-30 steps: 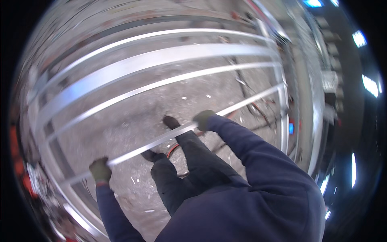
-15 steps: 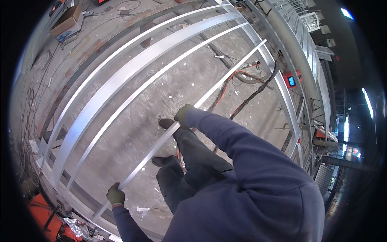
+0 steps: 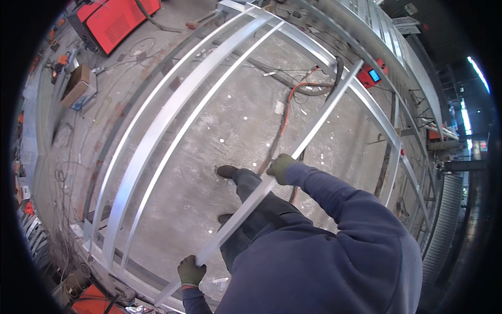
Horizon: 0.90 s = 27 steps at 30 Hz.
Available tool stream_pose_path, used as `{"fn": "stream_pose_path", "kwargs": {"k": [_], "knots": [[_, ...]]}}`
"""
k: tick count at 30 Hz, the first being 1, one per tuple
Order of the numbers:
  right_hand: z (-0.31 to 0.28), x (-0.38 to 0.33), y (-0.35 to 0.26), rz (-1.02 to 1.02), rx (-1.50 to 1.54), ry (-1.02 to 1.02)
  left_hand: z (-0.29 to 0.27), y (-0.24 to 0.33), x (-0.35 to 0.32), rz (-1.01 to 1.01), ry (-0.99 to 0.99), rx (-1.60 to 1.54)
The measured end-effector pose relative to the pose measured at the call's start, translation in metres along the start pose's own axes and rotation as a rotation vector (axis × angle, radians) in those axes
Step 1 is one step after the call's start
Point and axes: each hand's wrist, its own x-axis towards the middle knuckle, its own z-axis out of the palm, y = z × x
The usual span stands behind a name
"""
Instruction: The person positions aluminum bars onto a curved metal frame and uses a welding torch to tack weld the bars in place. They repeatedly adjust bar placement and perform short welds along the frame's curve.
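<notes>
A long silver metal bar [image 3: 235, 220] runs slantwise in front of my body, from low left to upper right. Its far end lies over one side rail [image 3: 368, 99] of a metal frame, its near end by the opposite rail [image 3: 125, 285]. My left hand [image 3: 192, 270], in a green glove, is closed around the bar near its lower end. Further up, my gloved right hand [image 3: 281, 168] grips it too. To the left, a wide flat bar [image 3: 144, 157] and narrower bars, one of them a thin bar [image 3: 193, 118], span the frame.
Black and orange cables [image 3: 285, 112] lie on the concrete floor inside the frame. A red device with a small screen [image 3: 372, 76] sits by the right rail. At the upper left stand a red machine [image 3: 117, 26] and a cardboard box [image 3: 78, 89]. My shoes are inside the frame.
Both hands have carried the bar to the right, widening its gap from the thin bar beside it. My view has also shifted, bringing the red machine at the upper left into sight.
</notes>
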Motion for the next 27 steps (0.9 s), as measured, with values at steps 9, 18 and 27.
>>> {"fn": "stream_pose_path", "kwargs": {"k": [9,18,27], "knots": [[-0.072,0.002,-0.051,-0.198,-0.18,0.237,-0.06,0.032,-0.056,-0.089,-0.301,-0.24],[-0.151,0.079,-0.238,-0.807,-0.27,0.468,0.049,0.101,-0.219,-0.568,0.129,-0.688],[-0.142,0.081,-0.446,-1.364,-0.214,0.556,0.127,0.276,-0.292,-1.16,0.47,-1.15]]}}
